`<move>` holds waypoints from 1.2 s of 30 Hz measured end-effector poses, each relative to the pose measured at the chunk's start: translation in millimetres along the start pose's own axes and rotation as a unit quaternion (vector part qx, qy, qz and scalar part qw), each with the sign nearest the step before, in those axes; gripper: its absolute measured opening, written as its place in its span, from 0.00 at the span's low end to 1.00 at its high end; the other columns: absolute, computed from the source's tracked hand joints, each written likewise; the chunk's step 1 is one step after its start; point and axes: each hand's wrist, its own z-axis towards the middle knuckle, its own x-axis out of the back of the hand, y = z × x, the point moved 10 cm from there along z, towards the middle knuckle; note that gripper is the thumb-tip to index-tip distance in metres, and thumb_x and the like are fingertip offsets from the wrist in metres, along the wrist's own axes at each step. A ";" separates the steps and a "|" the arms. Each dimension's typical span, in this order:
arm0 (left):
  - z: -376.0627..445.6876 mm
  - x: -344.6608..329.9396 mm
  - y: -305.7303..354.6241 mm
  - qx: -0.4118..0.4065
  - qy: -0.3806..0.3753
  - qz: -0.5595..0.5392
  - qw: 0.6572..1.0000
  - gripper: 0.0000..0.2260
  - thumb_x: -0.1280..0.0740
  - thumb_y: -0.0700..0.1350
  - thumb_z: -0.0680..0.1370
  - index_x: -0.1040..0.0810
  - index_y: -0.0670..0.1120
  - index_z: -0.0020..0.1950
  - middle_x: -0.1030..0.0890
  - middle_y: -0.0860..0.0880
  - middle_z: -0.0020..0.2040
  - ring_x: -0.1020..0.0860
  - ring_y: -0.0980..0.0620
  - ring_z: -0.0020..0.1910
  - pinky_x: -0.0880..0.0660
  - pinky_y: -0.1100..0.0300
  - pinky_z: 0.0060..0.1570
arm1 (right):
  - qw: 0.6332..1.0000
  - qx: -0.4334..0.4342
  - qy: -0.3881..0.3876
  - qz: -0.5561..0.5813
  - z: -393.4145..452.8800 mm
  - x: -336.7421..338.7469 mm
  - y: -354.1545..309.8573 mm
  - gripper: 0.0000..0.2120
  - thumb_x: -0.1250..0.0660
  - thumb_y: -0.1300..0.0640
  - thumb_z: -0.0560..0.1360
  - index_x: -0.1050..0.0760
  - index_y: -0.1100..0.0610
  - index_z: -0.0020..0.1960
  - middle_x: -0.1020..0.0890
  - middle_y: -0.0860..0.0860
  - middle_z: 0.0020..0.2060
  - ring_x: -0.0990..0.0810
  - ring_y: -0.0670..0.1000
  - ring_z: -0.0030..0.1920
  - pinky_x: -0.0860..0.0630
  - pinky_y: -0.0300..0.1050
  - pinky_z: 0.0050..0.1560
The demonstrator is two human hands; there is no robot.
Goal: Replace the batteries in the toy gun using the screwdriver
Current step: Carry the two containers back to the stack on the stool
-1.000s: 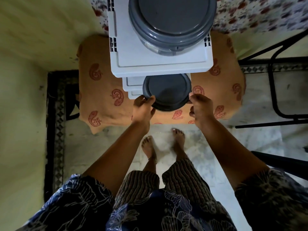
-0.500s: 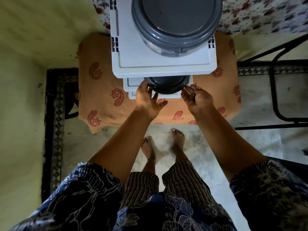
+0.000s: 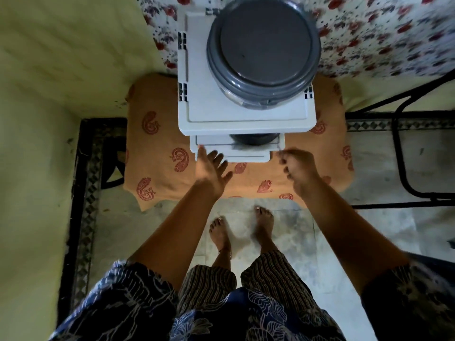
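Neither a toy gun nor batteries can be seen. My left hand is held out with fingers spread, its fingertips at the front left edge of the lower white shelf. My right hand hovers blurred by the shelf's right corner with curled fingers. Something thin may stick up from it, but I cannot make it out. A dark grey lidded container sits pushed back on the lower shelf, mostly hidden under the top shelf.
The white plastic rack carries a large grey lidded container on top. It stands on an orange paisley cloth. A black metal frame stands at the right and a floral cloth behind. My bare feet are on the marble floor.
The grey container, held out in front between both hands a second ago, now sits back under the top shelf. Both hands have let go and drawn away from it.
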 end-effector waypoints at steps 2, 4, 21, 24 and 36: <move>-11.1 25.4 9.8 -0.043 0.055 0.015 0.997 0.26 0.50 0.60 0.81 0.35 0.45 0.73 0.31 0.48 0.72 0.31 0.48 0.69 0.33 0.53 0.63 | 0.996 0.054 -0.008 -0.072 -24.6 -2.1 -0.3 0.07 0.33 0.63 0.71 0.23 0.59 0.34 0.26 0.46 0.24 0.33 0.45 0.26 0.37 0.40 0.28; -26.7 43.2 24.2 -0.089 0.100 0.075 0.988 0.24 0.47 0.56 0.82 0.35 0.43 0.72 0.29 0.52 0.68 0.29 0.49 0.65 0.29 0.62 0.55 | 0.989 0.095 -0.020 -0.114 -47.2 -7.1 1.2 0.09 0.31 0.62 0.70 0.23 0.58 0.31 0.25 0.47 0.23 0.30 0.46 0.27 0.33 0.43 0.34; -69.2 -12.9 99.2 -0.369 0.078 0.794 0.477 0.36 0.46 0.58 0.79 0.64 0.44 0.76 0.65 0.46 0.77 0.65 0.46 0.76 0.63 0.48 0.73 | 0.849 0.440 -0.051 -0.288 -118.9 -136.7 -230.2 0.05 0.36 0.67 0.70 0.21 0.63 0.40 0.16 0.60 0.41 0.18 0.56 0.45 0.25 0.45 0.45; -71.6 -15.0 97.5 -0.362 0.064 0.795 0.483 0.38 0.44 0.56 0.78 0.64 0.44 0.76 0.67 0.47 0.76 0.65 0.46 0.76 0.63 0.48 0.73 | 0.784 0.459 -0.019 -0.417 -117.9 -166.8 -248.9 0.10 0.40 0.70 0.72 0.26 0.66 0.51 0.19 0.64 0.49 0.20 0.62 0.52 0.25 0.50 0.48; -71.2 -14.2 99.5 -0.359 0.028 0.784 0.505 0.39 0.43 0.54 0.78 0.69 0.45 0.75 0.74 0.49 0.70 0.70 0.50 0.71 0.66 0.51 0.70 | 0.750 0.399 0.006 -0.527 -83.9 -203.2 -232.0 0.12 0.45 0.68 0.76 0.30 0.66 0.57 0.27 0.64 0.57 0.27 0.63 0.56 0.35 0.50 0.43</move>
